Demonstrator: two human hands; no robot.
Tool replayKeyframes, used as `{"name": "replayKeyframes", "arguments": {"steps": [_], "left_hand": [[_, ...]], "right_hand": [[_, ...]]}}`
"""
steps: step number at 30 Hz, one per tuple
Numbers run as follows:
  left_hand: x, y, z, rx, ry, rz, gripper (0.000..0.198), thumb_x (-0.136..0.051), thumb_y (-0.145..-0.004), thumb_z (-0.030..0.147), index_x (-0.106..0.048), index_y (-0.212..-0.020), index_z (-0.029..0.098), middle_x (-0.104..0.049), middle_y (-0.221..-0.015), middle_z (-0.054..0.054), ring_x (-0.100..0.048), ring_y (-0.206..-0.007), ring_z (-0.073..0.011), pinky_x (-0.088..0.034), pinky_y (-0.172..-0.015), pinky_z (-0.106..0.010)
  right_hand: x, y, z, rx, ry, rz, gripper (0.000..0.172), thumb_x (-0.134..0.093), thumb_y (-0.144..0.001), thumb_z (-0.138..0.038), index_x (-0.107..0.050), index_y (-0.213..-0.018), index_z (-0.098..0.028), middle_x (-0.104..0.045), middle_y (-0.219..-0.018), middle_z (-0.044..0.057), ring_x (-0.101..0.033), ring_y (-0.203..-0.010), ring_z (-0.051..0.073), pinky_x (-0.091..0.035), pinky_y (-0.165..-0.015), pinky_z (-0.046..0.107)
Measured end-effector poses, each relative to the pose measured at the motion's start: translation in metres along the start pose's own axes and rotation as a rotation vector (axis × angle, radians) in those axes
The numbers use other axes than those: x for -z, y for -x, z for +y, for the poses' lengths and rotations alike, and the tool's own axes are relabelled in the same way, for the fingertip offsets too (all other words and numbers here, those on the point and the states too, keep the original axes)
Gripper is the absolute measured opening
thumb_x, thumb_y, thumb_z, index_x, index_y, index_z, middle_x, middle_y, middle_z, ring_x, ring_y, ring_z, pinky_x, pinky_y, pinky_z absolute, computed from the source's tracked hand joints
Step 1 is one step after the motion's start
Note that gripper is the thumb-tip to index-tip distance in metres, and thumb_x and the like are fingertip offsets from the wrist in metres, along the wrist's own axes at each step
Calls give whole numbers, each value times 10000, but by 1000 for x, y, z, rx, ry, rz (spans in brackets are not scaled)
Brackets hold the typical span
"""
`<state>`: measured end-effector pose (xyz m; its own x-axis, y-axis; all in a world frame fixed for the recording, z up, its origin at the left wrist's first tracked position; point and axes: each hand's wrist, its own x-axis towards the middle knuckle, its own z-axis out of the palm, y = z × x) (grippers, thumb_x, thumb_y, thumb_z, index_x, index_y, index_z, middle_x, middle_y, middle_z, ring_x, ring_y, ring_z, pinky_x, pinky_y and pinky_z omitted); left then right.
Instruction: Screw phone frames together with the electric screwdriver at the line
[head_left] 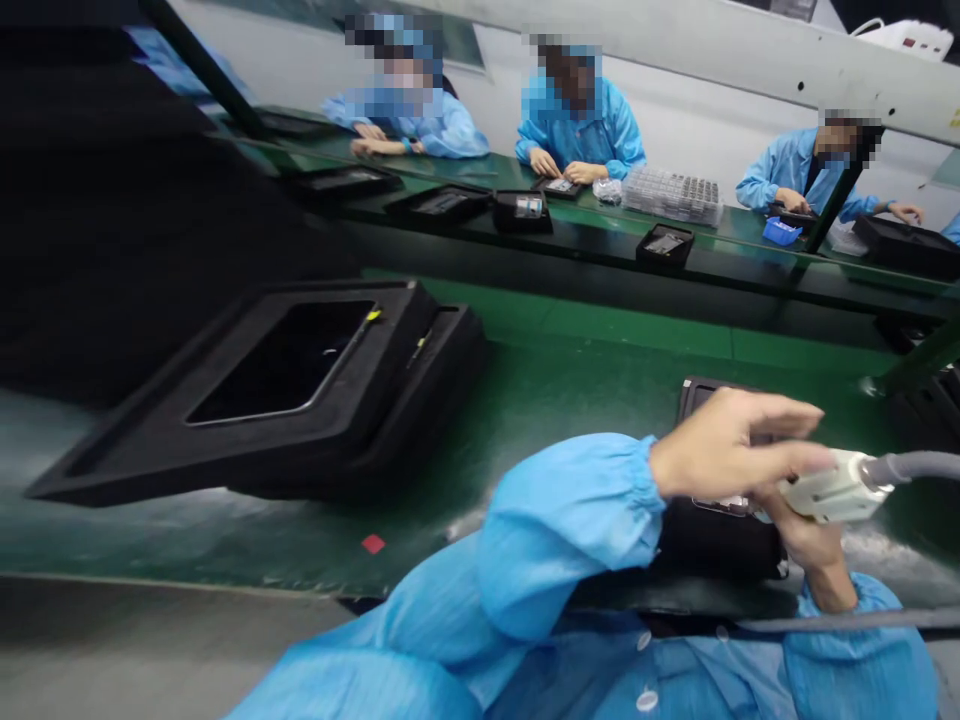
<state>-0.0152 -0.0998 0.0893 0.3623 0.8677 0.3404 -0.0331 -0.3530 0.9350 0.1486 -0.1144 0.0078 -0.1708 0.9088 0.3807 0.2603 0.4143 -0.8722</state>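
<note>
My right hand (806, 535) grips a white handheld tool (832, 488), whose grey cable (915, 465) runs off to the right. My left hand (731, 445) lies above it with its fingers stretched out, and the fingertips reach just over the tool. Nothing shows in that hand. Below both hands sits a black tray (712, 540), partly hidden by them. A small shiny edge (720, 505) shows between my hands, too hidden to name.
A large black foam tray (255, 440) rests on the green bench mat (585, 400) to my left, with a small red square (373, 543) nearby. Across the bench, several co-workers in blue smocks handle items among black trays and a clear stacked tray (671, 195).
</note>
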Motion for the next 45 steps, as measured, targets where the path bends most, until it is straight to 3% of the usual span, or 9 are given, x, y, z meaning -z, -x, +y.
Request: {"name": "replayKeyframes", "arguments": {"steps": [3, 7, 10, 16, 21, 28, 33, 37, 45], "left_hand": [[34, 0, -21, 86, -27, 293, 436, -666, -810, 374, -643, -1147, 99, -665, -1164, -137, -642, -1062, -255, -512, -962, -385], [51, 13, -60, 247, -390, 442, 386, -595, -824, 262, -633, -1181, 121, -645, -1204, -134, -611, -1124, -267, -483, -1016, -433], [24, 28, -83, 284, -500, 371, 423, -513, -811, 150, -617, -1221, 137, -602, -1277, -115, -529, -1237, -267, -395, -1105, -447], [-47, 36, -103, 440, -663, 138, 753, -516, -799, 185, -229, -1475, 16, -110, -1558, -181, -50, -1455, -257, -122, -1212, -425], [-56, 31, -103, 556, -728, 126, 904, -581, -754, 258, -117, -1501, 49, 38, -1561, -180, 86, -1446, -264, -35, -1198, -476], [-51, 20, -104, 576, -678, 163, 944, -589, -603, 140, -251, -1484, 89, -88, -1566, -185, -3, -1455, -307, 5, -1176, -552], [-27, 20, -108, 376, -57, 462, 880, -524, -567, 99, -336, -1426, 81, -369, -1482, -173, -366, -1369, -257, -242, -1186, -419], [-14, 23, -112, 348, 318, 613, 867, -489, -599, 69, -263, -1435, 95, -319, -1504, -193, -408, -1343, -240, -398, -1104, -382], [0, 78, -112, 484, -501, 509, 650, -503, -858, 423, -403, -1409, 93, -320, -1501, -175, -144, -1443, -293, -57, -1195, -535]], "right_hand": [[8, -6, -7, 109, -111, -41, 280, -652, -862, -308, -582, -1098, -174, -649, -644, -14, -657, -616, 165, -562, -645, 311], [43, -12, 28, 182, 195, 249, 372, -689, -808, -346, -630, -1132, -173, -724, -938, 85, -700, -868, 252, -565, -834, 420], [78, -16, 94, 212, 578, 284, 379, -694, -772, -436, -710, -1009, -140, -723, -996, 133, -706, -868, 300, -575, -840, 436], [119, -27, 188, 246, 735, -69, 432, -410, -859, -196, -616, -1236, -151, -481, -1416, 146, -452, -1312, 281, -404, -1084, 468], [132, -29, 170, 144, 902, -20, 734, -341, -772, -44, -262, -1499, -113, -166, -1574, 148, -223, -1427, 293, -328, -1130, 488], [89, -15, 120, 226, 778, 360, 490, -426, -888, -262, -522, -1339, -98, -517, -1376, 173, -553, -1212, 313, -473, -1011, 455], [36, 7, 95, 108, 461, 367, 426, -503, -904, -361, -607, -1244, -126, -637, -1233, 137, -643, -1081, 264, -510, -962, 407], [6, 16, 88, -81, 351, 211, 496, -469, -915, -467, -628, -1195, -89, -627, -1231, 183, -615, -1123, 300, -480, -989, 470], [-12, 17, 81, -215, 604, 54, 518, -332, -933, -469, -634, -1109, -86, -688, -904, 194, -673, -865, 332, -522, -741, 423]]}}
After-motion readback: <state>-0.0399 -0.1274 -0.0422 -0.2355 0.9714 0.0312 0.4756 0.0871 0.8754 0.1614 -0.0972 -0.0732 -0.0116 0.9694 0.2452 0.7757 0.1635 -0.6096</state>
